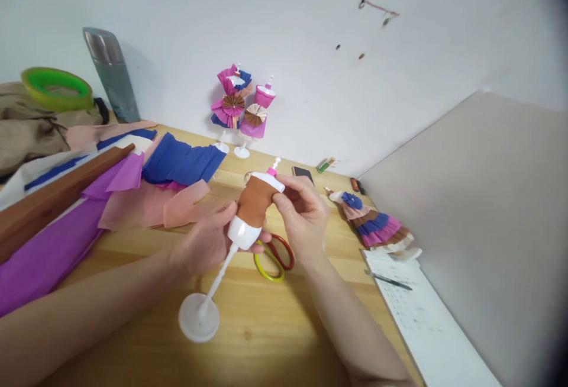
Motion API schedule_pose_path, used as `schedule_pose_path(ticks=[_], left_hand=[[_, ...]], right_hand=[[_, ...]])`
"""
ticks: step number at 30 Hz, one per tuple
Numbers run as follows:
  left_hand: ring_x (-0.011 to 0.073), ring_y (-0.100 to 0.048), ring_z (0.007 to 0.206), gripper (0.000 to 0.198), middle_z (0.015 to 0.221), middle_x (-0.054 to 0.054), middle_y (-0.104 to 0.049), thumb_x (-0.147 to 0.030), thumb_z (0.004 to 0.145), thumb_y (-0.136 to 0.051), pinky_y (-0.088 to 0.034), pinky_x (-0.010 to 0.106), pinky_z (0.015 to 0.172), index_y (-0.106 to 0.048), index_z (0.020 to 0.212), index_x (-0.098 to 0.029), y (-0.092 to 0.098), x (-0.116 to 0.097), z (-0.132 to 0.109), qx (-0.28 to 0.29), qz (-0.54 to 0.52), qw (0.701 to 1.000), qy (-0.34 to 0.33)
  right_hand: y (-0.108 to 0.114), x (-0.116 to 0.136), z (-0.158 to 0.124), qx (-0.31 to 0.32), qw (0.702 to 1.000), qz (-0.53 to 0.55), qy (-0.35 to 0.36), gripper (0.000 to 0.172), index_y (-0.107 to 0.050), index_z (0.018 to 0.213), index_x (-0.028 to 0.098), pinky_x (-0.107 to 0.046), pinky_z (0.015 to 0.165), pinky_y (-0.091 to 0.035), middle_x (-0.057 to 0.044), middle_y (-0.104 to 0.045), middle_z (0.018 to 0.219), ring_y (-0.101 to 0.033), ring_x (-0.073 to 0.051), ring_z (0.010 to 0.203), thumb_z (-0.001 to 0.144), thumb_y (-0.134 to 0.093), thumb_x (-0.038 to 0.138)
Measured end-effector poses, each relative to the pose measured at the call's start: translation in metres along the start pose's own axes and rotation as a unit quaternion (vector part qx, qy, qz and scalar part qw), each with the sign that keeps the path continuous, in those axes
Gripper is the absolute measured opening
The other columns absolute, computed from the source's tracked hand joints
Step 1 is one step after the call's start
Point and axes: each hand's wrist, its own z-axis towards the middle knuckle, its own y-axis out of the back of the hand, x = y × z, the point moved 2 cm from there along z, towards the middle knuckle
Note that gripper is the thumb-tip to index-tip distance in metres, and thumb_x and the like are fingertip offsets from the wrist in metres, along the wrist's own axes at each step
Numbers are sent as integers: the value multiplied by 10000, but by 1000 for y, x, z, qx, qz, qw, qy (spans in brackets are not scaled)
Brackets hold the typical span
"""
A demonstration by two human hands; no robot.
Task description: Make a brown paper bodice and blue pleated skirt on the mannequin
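A small white mannequin [245, 234] on a round-based stand is held tilted over the table, its top leaning right and away. Brown paper [256, 200] wraps its torso, and a pink piece shows at the neck. My left hand [210, 239] is closed around the lower torso from the left, some fingertips showing behind it. With thumb and fingers, my right hand [304, 212] pinches the upper right edge of the brown wrap, near the shoulder. Beneath the hands lie scissors [275, 260] with one yellow and one red handle loop; their blades are hidden.
Crepe paper sheets [184, 159] and rolls cover the left side. Two dressed mannequins [252, 109] stand by the wall, near a steel bottle [110, 73]. Another dressed figure [377, 221] lies right, beyond a written sheet [421, 316] with a pen [393, 281].
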Motion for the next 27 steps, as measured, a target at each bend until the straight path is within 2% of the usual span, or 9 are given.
schedule_pose_path(ticks=[3, 5, 8, 11, 14, 20, 24, 27], left_hand=[[205, -727, 815, 392, 979, 103, -725, -520, 948, -544, -606, 297, 680, -640, 1106, -175, 1, 6, 2, 51, -21, 998, 9], [201, -729, 795, 397, 967, 100, -726, -518, 928, -585, -608, 276, 646, -635, 1098, -163, 0, 7, 2, 56, -33, 998, 5], [192, -726, 740, 347, 934, 95, -721, -462, 944, -583, -596, 252, 579, -607, 1105, -155, -5, 6, 0, 27, -38, 999, 2], [189, -714, 688, 298, 913, 110, -715, -388, 1006, -467, -582, 253, 535, -584, 1120, -138, -10, 3, -2, -5, -29, 1000, 6], [192, -709, 671, 299, 899, 122, -716, -355, 1020, -424, -571, 251, 520, -595, 1095, -122, -12, 2, -3, -21, -16, 1000, -15], [188, -703, 710, 343, 972, 139, -736, -443, 929, -619, -569, 255, 570, -631, 1037, -117, -16, -1, -6, -6, 39, 996, -83], [200, -709, 707, 401, 919, 117, -748, -502, 861, -697, -572, 281, 605, -608, 1002, -137, -20, -3, -10, 3, 59, 993, -103], [193, -710, 717, 410, 893, 91, -746, -532, 855, -693, -568, 294, 661, -602, 982, -154, -21, -3, -12, 18, 85, 989, -123]], right_hand=[[4, -3, 4, 6, 999, 31, -18, 160, -753, 973, 245, -309, 651, -507, -22, -636, 848, -570, -153, 751, 819, -712, 226], [6, -6, 7, 9, 998, 52, -25, 158, -764, 936, 252, -303, 633, -506, -21, -654, 838, -581, -155, 747, 786, -731, 214], [10, -7, 9, 2, 997, 73, -26, 155, -784, 875, 269, -300, 647, -514, -18, -689, 836, -613, -160, 773, 750, -753, 182], [12, -4, 10, -6, 997, 77, -24, 165, -797, 843, 279, -295, 664, -512, -12, -695, 815, -617, -156, 772, 728, -772, 163], [14, -2, 10, 14, 996, 88, -27, 153, -804, 905, 280, -284, 628, -495, -21, -678, 822, -595, -142, 731, 782, -744, 210], [20, -2, 11, 26, 997, 68, 5, 231, -804, 966, 338, -278, 646, -494, -18, -691, 851, -617, -149, 794, 810, -745, 178], [22, -3, 13, 38, 993, 114, -17, 228, -807, 940, 355, -289, 683, -530, -16, -701, 873, -641, -149, 805, 807, -756, 177], [21, -2, 13, 43, 985, 164, -32, 174, -809, 932, 343, -275, 625, -524, -19, -688, 874, -629, -144, 763, 795, -777, 241]])
